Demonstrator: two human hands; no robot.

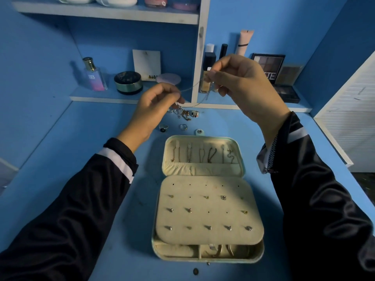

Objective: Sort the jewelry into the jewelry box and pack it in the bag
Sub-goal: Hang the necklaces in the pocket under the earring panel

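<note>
A thin silvery chain necklace (191, 88) is stretched in the air between the person's two hands, up over the far side of the blue desk (227, 122). A slack loop of it droops beneath the right hand. The left hand (154, 110) pinches one end between thumb and forefinger, the other fingers curled in under the palm. The right hand (243, 84), held higher, pinches the other end at its fingertips, with the remaining fingers folded loosely.

Nearer the person, and below both hands, the pale green jewelry box with a cream lining (203, 170) lies open flat on the desk. Several fine chains (189, 154) hang side by side in its lid above a gathered pocket. A cream padded panel (209, 207) covers the base, dotted with small stud earrings (223, 197) in rows. Compartments show under the panel's near edge, but I can't make out what is in them.

Just beyond the box sit a ring with a dark stone (163, 128) and a plain silver ring (183, 127). Past those lies a small tangled heap of charms and trinkets (185, 113), right under the left hand.

Both arms wear black sleeves with a white band (113, 165). On the low shelf behind stand a clear perfume bottle with pink liquid (94, 76), a round dark jar (128, 82) and an eyeshadow palette (267, 67).
</note>
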